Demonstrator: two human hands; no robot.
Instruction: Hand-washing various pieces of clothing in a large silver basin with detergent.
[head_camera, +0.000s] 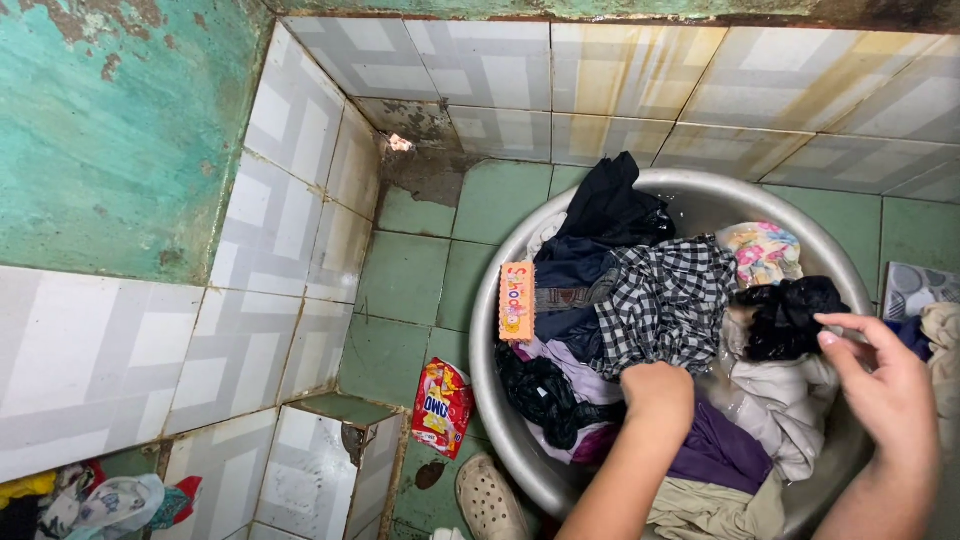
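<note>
A big round metal basin (486, 300) stands on the green tiled floor, heaped with wet clothes. My left hand (657, 392) is closed on the lower edge of a black-and-white checked shirt (665, 300) in the middle of the pile. My right hand (888, 385) hovers over the basin's right side with fingers apart, just beside a black garment (785, 315). An orange scrub brush (517, 300) rests on the basin's left rim. Dark, purple, white and flowered clothes surround the shirt.
A red detergent packet (442, 405) lies on the floor left of the basin, and a beige clog (490, 497) sits below it. Tiled walls close in at left and back. More clothes (935, 335) lie at the right edge, and cloths sit at bottom left (110, 503).
</note>
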